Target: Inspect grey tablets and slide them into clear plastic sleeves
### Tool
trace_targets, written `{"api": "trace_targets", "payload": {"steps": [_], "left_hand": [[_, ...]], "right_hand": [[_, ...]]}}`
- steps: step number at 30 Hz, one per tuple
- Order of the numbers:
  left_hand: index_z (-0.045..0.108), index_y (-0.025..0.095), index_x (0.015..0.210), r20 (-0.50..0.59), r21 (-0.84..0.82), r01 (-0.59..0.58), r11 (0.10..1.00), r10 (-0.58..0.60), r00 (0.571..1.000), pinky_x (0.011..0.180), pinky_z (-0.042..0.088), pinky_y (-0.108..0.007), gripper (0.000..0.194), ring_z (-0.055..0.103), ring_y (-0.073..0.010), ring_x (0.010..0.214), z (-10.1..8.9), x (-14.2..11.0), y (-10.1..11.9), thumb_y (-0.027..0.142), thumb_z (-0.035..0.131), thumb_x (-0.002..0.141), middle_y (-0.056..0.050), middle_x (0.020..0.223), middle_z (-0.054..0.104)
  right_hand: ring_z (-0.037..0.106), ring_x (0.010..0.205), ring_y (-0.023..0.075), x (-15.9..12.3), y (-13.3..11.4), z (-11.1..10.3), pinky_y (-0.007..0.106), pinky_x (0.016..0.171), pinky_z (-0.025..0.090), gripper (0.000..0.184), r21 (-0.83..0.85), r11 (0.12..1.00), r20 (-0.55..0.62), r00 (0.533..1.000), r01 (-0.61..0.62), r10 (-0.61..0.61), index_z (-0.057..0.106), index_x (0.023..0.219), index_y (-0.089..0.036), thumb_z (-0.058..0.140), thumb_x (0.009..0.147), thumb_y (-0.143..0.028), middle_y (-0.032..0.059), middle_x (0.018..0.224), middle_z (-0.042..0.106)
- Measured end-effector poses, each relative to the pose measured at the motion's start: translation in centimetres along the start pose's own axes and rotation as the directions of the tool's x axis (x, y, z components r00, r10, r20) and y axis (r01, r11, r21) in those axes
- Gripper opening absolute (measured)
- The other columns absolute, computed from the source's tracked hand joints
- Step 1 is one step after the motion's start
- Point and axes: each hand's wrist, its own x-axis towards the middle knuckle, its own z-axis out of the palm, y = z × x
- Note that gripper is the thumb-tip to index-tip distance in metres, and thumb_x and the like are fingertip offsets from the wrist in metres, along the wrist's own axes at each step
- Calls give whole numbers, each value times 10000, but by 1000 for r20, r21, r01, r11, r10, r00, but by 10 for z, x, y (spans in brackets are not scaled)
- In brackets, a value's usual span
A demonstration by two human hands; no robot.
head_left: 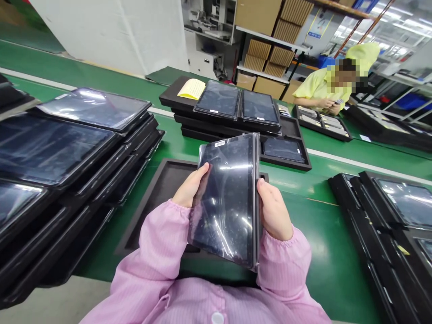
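Note:
Between my two hands I hold a small stack of tablet screens [226,198], glossy and dark, with clear film and a white label near the top edge. My left hand [191,184] grips the left side, its thumb lying on the front glass. On the right edge, my right hand [274,209] is closed, its fingers partly hidden behind the stack. The stack is tilted up above a black foam tray [148,211] on the green bench. How many screens are in the stack I cannot tell.
Tall piles of black trays with screens stand at left [60,139] and right [381,225]. Ahead, more stacked trays [202,123] carry two screens [219,100] and a yellow paper [191,88]. Across the green bench [324,225], a person in yellow [313,90] handles something small.

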Motion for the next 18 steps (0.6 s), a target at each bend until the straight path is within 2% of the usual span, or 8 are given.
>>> {"api": "trace_targets", "payload": {"steps": [5, 9, 11, 13, 16, 18], "left_hand": [[745, 171, 762, 0, -44, 66, 997, -66, 998, 898, 603, -225, 160, 773, -185, 989, 2, -4, 0, 252, 709, 895, -54, 842, 815], [740, 177, 754, -10, -50, 60, 997, -60, 998, 871, 589, -218, 171, 767, -164, 928, 1, -1, -3, 249, 695, 902, -44, 835, 807], [734, 183, 752, -22, -17, -19, 1000, 19, 1000, 875, 575, -227, 161, 755, -164, 916, 0, 3, -4, 295, 740, 868, -34, 824, 796], [717, 183, 729, 12, 83, -161, 983, 160, 987, 862, 566, -259, 254, 739, -189, 894, -1, 8, -2, 412, 809, 789, -28, 786, 775], [671, 184, 675, 155, 259, -409, 875, 380, 912, 824, 540, -284, 429, 697, -211, 849, 4, 16, 5, 579, 841, 677, -13, 732, 728], [634, 191, 655, 183, 298, -501, 813, 466, 865, 784, 524, -290, 505, 667, -207, 807, 13, 21, 9, 677, 744, 736, -10, 693, 688]], "right_hand": [[418, 481, 106, 1, 2, -1, 244, 480, 371, 688, 9, 1000, 13, 1000, 2, -2, 623, 645, -191, 628, 710, -875, -30, 534, 534], [481, 502, 118, 2, 3, -3, 252, 510, 441, 652, 13, 999, 13, 999, 30, -30, 653, 679, -192, 609, 764, -837, -18, 574, 584], [564, 566, 140, 1, 1, -2, 265, 561, 500, 573, -22, 995, 14, 996, 93, -93, 685, 723, -190, 634, 802, -755, -2, 629, 639], [643, 655, 164, -2, -2, 2, 276, 622, 553, 401, -79, 983, 13, 986, 168, -168, 725, 803, -185, 717, 794, -586, 9, 708, 701], [697, 674, 175, -9, -4, 11, 266, 627, 598, 217, -187, 949, -15, 965, 253, -260, 745, 860, -181, 756, 725, -351, 3, 738, 740], [709, 638, 173, -14, -2, 19, 267, 630, 625, 203, -278, 902, -5, 938, 331, -346, 750, 897, -179, 723, 730, -290, -1, 726, 749]]}}
